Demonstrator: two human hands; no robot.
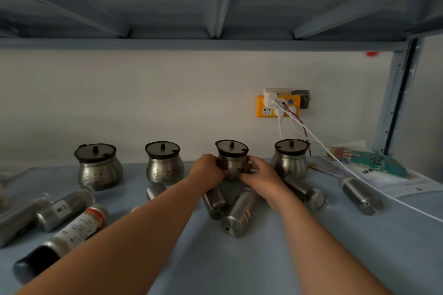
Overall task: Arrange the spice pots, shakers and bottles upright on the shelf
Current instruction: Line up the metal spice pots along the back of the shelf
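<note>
Several steel spice pots with dark lids stand upright along the back of the grey-blue shelf (275,258). The third spice pot (233,154) is clasped from both sides: my left hand (208,168) on its left, my right hand (261,172) on its right. Other pots stand at far left (98,166), centre-left (164,162) and right (290,158). Steel shakers lie on their sides below my hands (236,214), (214,201), at right (308,193), (360,195) and behind my left arm (155,190). Bottles lie tipped at left: a labelled one (64,235), another (64,208).
A yellow wall socket (278,105) holds plugs; white cables (359,175) trail down across the shelf's right side. Printed paper packets (378,165) lie at the right rear. An upper shelf (215,7) hangs overhead; a metal upright (398,93) bounds the right.
</note>
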